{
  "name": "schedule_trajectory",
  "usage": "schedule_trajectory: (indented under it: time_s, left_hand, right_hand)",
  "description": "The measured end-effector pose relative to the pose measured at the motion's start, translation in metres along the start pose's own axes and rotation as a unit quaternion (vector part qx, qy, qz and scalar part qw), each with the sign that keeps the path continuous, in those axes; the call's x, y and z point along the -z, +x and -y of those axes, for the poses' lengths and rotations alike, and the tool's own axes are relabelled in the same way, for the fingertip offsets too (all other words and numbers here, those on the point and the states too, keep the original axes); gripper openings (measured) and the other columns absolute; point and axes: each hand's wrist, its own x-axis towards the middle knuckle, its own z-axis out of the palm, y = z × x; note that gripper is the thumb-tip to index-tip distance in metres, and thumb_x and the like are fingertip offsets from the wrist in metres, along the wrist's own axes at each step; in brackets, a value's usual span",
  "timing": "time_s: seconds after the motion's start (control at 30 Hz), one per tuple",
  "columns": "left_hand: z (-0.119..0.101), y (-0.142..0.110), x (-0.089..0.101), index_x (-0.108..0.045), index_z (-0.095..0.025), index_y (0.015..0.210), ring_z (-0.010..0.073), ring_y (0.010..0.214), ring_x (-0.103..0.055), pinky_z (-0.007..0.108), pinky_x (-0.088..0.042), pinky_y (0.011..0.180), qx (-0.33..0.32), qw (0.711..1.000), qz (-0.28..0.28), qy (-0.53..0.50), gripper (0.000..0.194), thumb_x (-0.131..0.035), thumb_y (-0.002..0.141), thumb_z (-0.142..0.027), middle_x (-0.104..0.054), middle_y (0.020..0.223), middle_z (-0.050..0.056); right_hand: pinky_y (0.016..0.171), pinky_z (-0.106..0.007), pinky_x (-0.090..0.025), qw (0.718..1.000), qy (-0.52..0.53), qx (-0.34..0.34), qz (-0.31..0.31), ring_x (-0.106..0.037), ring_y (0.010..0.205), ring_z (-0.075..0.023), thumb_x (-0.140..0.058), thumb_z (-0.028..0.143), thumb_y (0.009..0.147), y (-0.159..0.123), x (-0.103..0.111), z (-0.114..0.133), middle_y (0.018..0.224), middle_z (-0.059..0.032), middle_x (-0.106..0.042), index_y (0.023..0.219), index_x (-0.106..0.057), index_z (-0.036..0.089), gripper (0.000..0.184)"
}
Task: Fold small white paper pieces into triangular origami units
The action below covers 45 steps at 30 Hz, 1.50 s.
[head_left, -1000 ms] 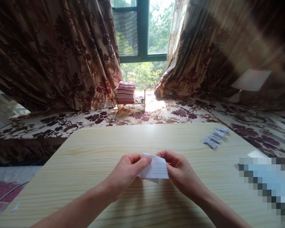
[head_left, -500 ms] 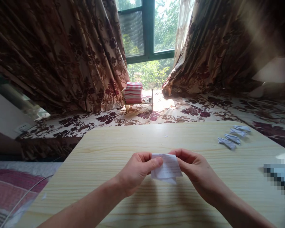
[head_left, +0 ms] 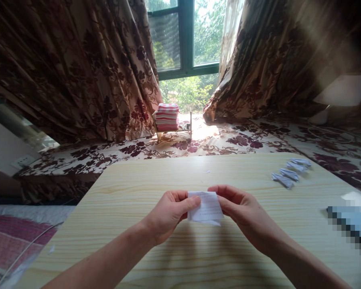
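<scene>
A small folded sheet of printed paper (head_left: 209, 209) is held up over the middle of the table. A lower layer sticks out beneath its front flap. My left hand (head_left: 170, 214) pinches its left side, thumb flat on the front and fingers behind. At the right edge, my right hand (head_left: 242, 208) has its thumb tip tucked behind the front layer. The right index finger curves above the paper's top edge, and its exact contact is hidden. Several small folded paper pieces (head_left: 289, 175) lie in a slanting row at the table's far right.
The pale wood-grain table (head_left: 132, 257) has a blurred-out flat device (head_left: 351, 224) at its right edge. Tiny paper scraps (head_left: 207, 171) lie on it. Behind stands a small rack (head_left: 185, 130) with folded striped cloths (head_left: 167, 116). A cable (head_left: 30, 245) runs at the left.
The view has shifted slightly. The paper's front flap now faces me more squarely, and the lower layer hangs out less. My right index finger has moved out above the top edge.
</scene>
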Motion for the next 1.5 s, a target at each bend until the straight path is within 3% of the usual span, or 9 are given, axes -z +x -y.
schedule_trajectory:
  time_s: [0.43,0.8,1.0,1.23,1.5]
  left_hand:
    - [0.0,0.001,0.001,-0.073,-0.009,0.071,0.0135,0.066,-0.056,0.026,-0.043,0.069,-0.008,1.0,0.002,0.008,0.031,-0.081,0.061,-0.037,-0.064,0.064,0.004]
    - [-0.003,0.003,0.004,-0.074,-0.008,0.074,0.0112,0.064,-0.054,0.023,-0.041,0.065,-0.024,0.999,0.028,0.028,0.03,-0.08,0.063,-0.035,-0.065,0.063,0.004]
    - [0.001,0.006,0.003,-0.075,-0.009,0.082,0.0132,0.07,-0.056,0.024,-0.043,0.071,-0.067,0.998,-0.004,0.015,0.027,-0.076,0.069,-0.033,-0.069,0.07,0.006]
    - [0.005,0.008,0.002,-0.075,-0.009,0.084,0.0147,0.075,-0.058,0.026,-0.044,0.074,-0.073,0.997,-0.02,0.008,0.026,-0.075,0.071,-0.031,-0.07,0.075,0.007]
    - [0.007,0.01,0.006,-0.071,-0.011,0.073,0.0122,0.069,-0.054,0.025,-0.043,0.069,-0.104,0.989,-0.082,0.067,0.024,-0.073,0.072,-0.035,-0.065,0.069,0.003]
  right_hand:
    - [0.054,-0.024,-0.042,0.997,0.068,0.022,-0.022,-0.053,0.06,-0.0119,-0.083,0.041,0.056,0.001,-0.001,0.0,0.068,-0.0003,-0.063,0.076,-0.068,0.016,0.036]
    - [0.061,-0.026,-0.044,0.996,0.078,0.025,-0.02,-0.054,0.065,-0.0122,-0.08,0.041,0.063,0.001,0.001,-0.001,0.072,-0.0005,-0.064,0.081,-0.068,0.017,0.032]
    - [0.064,-0.029,-0.045,0.999,0.005,0.029,0.034,-0.054,0.069,-0.015,-0.058,0.055,0.08,0.0,0.001,0.002,0.071,-0.0034,-0.06,0.077,-0.069,0.015,0.042]
    - [0.06,-0.026,-0.04,0.996,-0.078,0.04,0.02,-0.048,0.062,-0.0122,-0.064,0.053,0.074,-0.001,0.002,0.004,0.064,-0.0003,-0.057,0.071,-0.064,0.015,0.038]
    - [0.056,-0.025,-0.037,0.986,-0.15,0.068,0.021,-0.048,0.06,-0.0121,-0.059,0.046,0.079,0.001,0.005,-0.001,0.062,0.0007,-0.056,0.068,-0.062,0.016,0.032]
